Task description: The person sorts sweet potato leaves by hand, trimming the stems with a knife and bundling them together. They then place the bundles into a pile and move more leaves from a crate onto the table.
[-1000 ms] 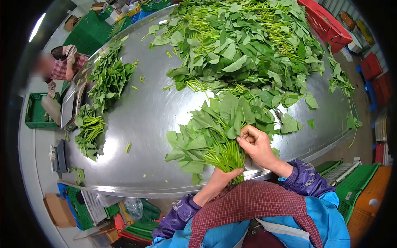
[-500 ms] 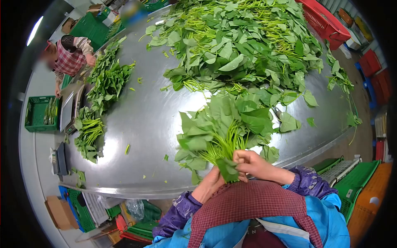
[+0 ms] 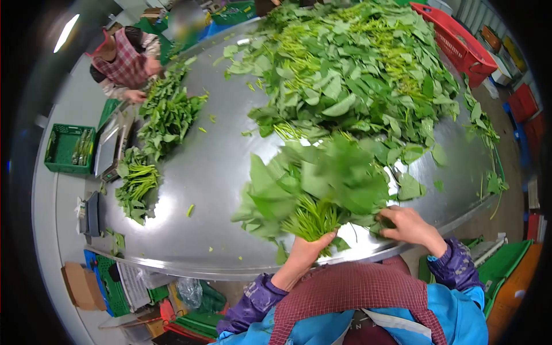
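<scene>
A leafy green bunch (image 3: 313, 215) is held by its stems in my left hand (image 3: 310, 248), close to the front edge of the metal table (image 3: 201, 213). Its broad leaves fan out away from me, some of them blurred. To the right of the bunch, my right hand (image 3: 407, 225) has its fingers curled at the edge of some loose leaves (image 3: 374, 221); its fingertips are partly hidden among them. Beyond both hands lies a large heap of leafy stems (image 3: 351, 75).
Bundled greens (image 3: 169, 118) lie along the table's left side, near a scale (image 3: 109, 144) and a green crate (image 3: 69, 148). A co-worker (image 3: 123, 60) stands at the far left. A red crate (image 3: 457, 46) is at the back right.
My right hand has left the stems and moved right to the loose leaves. My left hand still holds the bunch. The co-worker's hands are both near the bundled greens now, and the view has shifted slightly.
</scene>
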The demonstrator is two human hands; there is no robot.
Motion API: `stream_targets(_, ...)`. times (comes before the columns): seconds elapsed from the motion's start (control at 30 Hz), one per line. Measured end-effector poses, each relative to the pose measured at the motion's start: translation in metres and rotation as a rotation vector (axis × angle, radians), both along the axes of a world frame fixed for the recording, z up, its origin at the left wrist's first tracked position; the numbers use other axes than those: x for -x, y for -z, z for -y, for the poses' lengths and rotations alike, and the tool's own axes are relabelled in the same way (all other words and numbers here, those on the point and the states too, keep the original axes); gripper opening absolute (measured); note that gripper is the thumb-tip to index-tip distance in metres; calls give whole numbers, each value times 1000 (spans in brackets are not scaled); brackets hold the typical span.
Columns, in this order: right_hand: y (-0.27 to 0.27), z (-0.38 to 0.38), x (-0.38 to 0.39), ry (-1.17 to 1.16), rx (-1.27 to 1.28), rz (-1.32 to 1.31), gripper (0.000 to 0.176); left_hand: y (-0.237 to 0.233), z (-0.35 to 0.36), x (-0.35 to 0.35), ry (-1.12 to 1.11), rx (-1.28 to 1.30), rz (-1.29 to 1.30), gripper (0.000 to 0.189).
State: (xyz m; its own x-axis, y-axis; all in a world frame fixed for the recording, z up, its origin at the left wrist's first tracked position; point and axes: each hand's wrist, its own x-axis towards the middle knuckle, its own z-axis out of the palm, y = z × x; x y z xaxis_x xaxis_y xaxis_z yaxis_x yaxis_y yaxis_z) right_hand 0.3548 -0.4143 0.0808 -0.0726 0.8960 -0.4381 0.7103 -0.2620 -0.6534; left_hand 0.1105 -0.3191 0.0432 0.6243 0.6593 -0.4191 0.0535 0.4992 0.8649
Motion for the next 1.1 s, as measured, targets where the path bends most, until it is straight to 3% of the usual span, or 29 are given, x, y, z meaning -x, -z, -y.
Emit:
stream_targets(0.03, -3, 1, 2, 11, -149, 144, 32, -6, -11, 6, 97, -294, -286, 42)
stream_targets(0.07, -9, -1, 6, 36, -108, 26, 35, 20, -29, 25, 402, -856, -552, 43)
stream_targets(0.1, -6, -2, 11, 28, -131, -16, 35, 46, -47, 45, 547, -1479, -829, 43)
stream_targets(0.13, 0, -2, 16, 21, -149, -58, 34, 33, -75, 44, 227, -1462, -666, 36)
stream_targets(0.2, 12, -2, 17, -11, -148, -57, 33, 1, -105, 44, -102, -1899, -863, 28)
stream_targets(0.27, 20, 1, 18, -32, -132, -35, 32, -6, -111, 51, -69, -1913, -939, 31)
stream_targets(0.33, 22, 2, 19, -14, -132, -48, 31, 5, -122, 59, -120, -2087, -968, 32)
stream_targets(0.57, 21, -2, 20, -13, -116, -80, 30, -17, -125, 63, -12, -2071, -1010, 34)
stream_targets(0.8, 26, -3, 21, -9, -81, -101, 31, -4, -136, 75, -17, -1983, -1028, 39)
stream_targets(0.87, 29, -4, 20, -31, -67, -76, 33, -7, -144, 86, -104, -1941, -1095, 39)
stream_targets(0.93, 27, -7, 20, 3, -35, -103, 33, -24, -153, 98, -127, -1763, -944, 38)
stream_targets(0.97, 23, -10, 20, 24, 15, -129, 32, -26, -164, 111, -269, -1719, -770, 38)
stream_targets(1.0, 21, -12, 20, 56, 69, -152, 32, -20, -178, 127, -399, -1669, -582, 39)
stream_targets(1.07, 24, -15, 16, 65, 118, -161, 33, 40, -219, 186, -506, -1400, -568, 31)
stream_targets(1.1, 28, -16, 13, 90, 174, -180, 33, 35, -230, 211, -469, -1465, -658, 29)
